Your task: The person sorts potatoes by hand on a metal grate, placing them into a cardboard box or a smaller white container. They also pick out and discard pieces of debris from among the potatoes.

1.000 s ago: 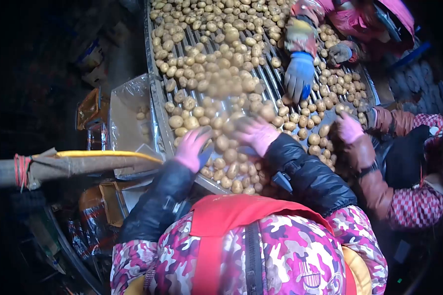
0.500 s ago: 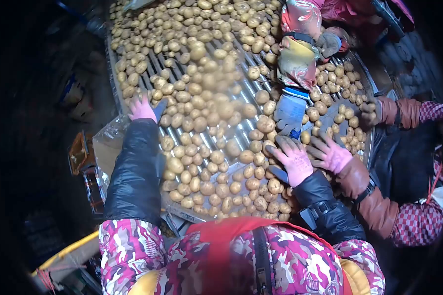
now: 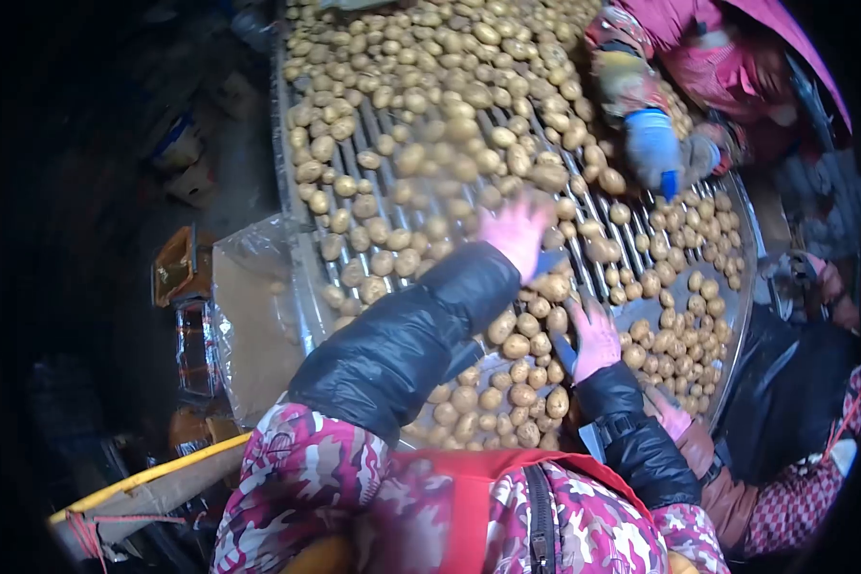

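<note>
My left hand [image 3: 518,234], in a pink and blue-grey glove, reaches over the middle of the metal roller bed [image 3: 598,249]. Its fingers are spread among the potatoes [image 3: 440,43], slightly blurred, with no potato gripped. To its lower right, my right hand [image 3: 593,340] wears a similar glove and rests against potatoes. Its fingers are apart and the thumb sticks out to the left. Several potatoes lie between the two hands, and more [image 3: 521,394] are gathered just below them.
A co-worker's blue-gloved hand [image 3: 652,148] is over the rollers at the upper right. Another person's pink-gloved hand [image 3: 672,416] is beside my right forearm. A cardboard sheet under plastic [image 3: 253,320] stands left of the bed; a yellow-edged rim [image 3: 153,471] is lower left.
My left hand has moved from the bed's left edge to its middle. The blue-gloved hand has drawn away from my right hand, up the bed. The camera view has shifted.
</note>
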`<control>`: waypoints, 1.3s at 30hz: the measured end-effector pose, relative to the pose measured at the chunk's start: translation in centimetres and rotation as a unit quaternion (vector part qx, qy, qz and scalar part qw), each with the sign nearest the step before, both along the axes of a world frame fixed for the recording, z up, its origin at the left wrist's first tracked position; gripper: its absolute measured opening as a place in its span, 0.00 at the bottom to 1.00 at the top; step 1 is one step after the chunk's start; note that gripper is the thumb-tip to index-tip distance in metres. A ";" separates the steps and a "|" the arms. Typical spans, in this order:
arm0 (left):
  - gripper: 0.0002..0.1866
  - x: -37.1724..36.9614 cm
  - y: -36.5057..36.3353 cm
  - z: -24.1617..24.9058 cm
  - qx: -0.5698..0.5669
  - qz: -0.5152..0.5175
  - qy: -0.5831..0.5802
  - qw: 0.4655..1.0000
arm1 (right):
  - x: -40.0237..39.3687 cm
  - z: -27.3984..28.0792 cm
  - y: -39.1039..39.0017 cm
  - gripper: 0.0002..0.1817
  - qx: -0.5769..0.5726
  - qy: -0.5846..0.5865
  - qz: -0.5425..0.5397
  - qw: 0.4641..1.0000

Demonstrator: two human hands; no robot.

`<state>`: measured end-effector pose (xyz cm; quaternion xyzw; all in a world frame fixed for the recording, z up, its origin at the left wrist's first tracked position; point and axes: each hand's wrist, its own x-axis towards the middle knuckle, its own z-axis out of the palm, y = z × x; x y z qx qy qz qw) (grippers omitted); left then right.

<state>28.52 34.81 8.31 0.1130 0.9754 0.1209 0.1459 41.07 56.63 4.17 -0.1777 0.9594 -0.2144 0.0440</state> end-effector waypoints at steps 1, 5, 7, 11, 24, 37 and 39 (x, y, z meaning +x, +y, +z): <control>0.45 0.3 -0.5 -0.1 0.118 -0.048 -0.003 0.992 | 0.0 -0.3 -0.1 0.34 -0.005 0.026 0.003 1.000; 0.33 -2.1 -5.0 -1.7 0.272 -0.105 0.078 0.953 | -0.5 -0.1 -0.3 0.34 -0.015 0.019 0.001 1.000; 0.22 -5.5 -8.5 0.8 0.665 0.338 -0.186 0.639 | -0.3 0.6 -0.4 0.34 -0.012 -0.001 -0.004 1.000; 0.32 -10.1 -26.2 -3.8 0.042 0.214 0.374 0.901 | -0.8 0.2 -0.3 0.37 -0.021 -0.001 0.000 1.000; 0.23 -18.3 -41.1 -2.6 -0.331 0.331 0.028 0.883 | -1.5 0.5 -0.5 0.41 0.006 -0.051 -0.017 0.999; 0.25 -16.0 -40.2 -4.4 -0.291 0.365 0.104 0.878 | -0.6 -0.1 0.0 0.37 -0.015 -0.038 -0.042 0.998; 0.25 -15.0 -39.4 -5.0 -0.274 0.385 0.129 0.872 | -0.5 -0.2 0.2 0.36 -0.017 -0.045 -0.050 0.998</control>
